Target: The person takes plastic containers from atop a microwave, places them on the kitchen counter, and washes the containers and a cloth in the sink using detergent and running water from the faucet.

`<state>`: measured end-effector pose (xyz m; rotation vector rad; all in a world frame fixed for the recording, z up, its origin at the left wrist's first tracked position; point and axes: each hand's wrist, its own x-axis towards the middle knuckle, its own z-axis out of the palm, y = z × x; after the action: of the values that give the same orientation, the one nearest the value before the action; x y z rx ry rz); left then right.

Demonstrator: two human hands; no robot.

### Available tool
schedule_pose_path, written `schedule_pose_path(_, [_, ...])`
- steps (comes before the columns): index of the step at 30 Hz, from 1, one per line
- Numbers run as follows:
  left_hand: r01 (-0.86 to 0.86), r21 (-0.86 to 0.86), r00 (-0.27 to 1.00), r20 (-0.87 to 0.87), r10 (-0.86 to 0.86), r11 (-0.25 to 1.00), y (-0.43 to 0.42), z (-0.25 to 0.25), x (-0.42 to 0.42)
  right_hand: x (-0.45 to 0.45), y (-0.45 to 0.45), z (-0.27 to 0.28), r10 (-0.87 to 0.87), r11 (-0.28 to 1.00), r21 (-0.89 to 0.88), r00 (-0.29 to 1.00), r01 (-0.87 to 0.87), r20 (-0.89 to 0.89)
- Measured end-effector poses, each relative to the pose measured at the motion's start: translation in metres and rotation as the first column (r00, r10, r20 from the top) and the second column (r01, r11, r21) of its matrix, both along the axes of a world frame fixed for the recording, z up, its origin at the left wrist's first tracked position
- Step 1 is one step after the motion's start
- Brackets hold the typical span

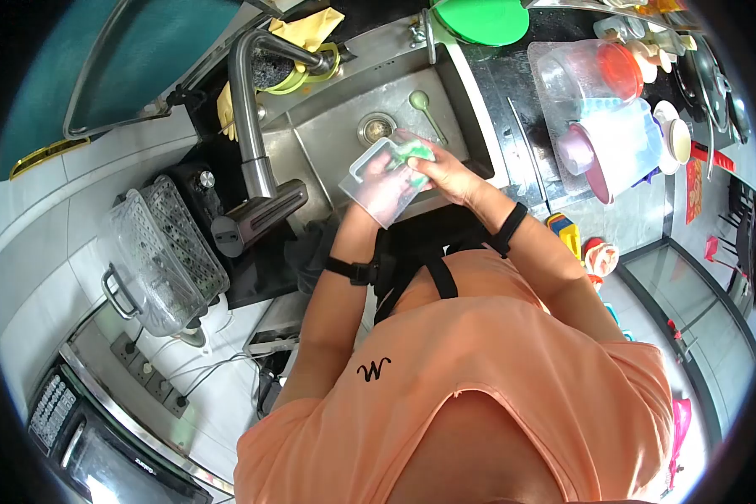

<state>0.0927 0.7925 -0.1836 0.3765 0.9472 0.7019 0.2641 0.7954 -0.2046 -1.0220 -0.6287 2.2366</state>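
Note:
My left hand (376, 189) is wrapped round a clear plastic container (390, 210) above the sink's near edge, its fingers partly seen through the plastic. My right hand (450, 175) is closed on a green scrubbing sponge (415, 152), pressed against the container's right end. Part of the sponge is hidden by the fingers. Below and beyond the hands is the stainless steel sink (328, 139). A light green spoon (428, 113) lies on its bottom, to the right of the drain (376, 128).
A large faucet (245, 109) rises at the sink's left. Yellow gloves (309, 32) hang by a green-rimmed basin. On the right counter stand clear containers (567, 71), a pink tub (598, 181) and a long thin rod (527, 147). A dish rack (164, 260) stands left.

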Motion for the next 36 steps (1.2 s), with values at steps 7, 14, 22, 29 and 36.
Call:
schedule_pose_path(7, [0.734,0.454,0.491,-0.869,0.068,0.505,0.006,-0.002,0.005,0.009,0.006,0.007,-0.098,0.995,-0.028,0.995,0.097,-0.023])
schedule_pose_path(14, [0.916,0.351,0.296,-0.918,0.266,0.193,0.001,-0.033,0.001,0.014,0.014,0.011,-0.014,0.998,0.054,0.997,0.009,0.077])
schedule_pose_path(22, [-0.237,-0.228,0.784,0.529,0.324,0.944,-0.011,-0.009,-0.02,0.03,0.024,0.008,-0.141,0.852,0.523,0.944,-0.039,0.3])
schedule_pose_path(29, [-0.433,-0.171,0.637,0.637,0.435,0.885,-0.031,-0.012,-0.07,0.047,0.023,0.001,-0.247,0.915,0.372,0.944,0.153,0.219])
schedule_pose_path(36, [-0.492,-0.049,0.871,-0.03,0.491,0.869,-0.034,-0.04,-0.115,0.035,0.017,0.011,-0.379,0.628,0.751,0.763,-0.202,0.523])
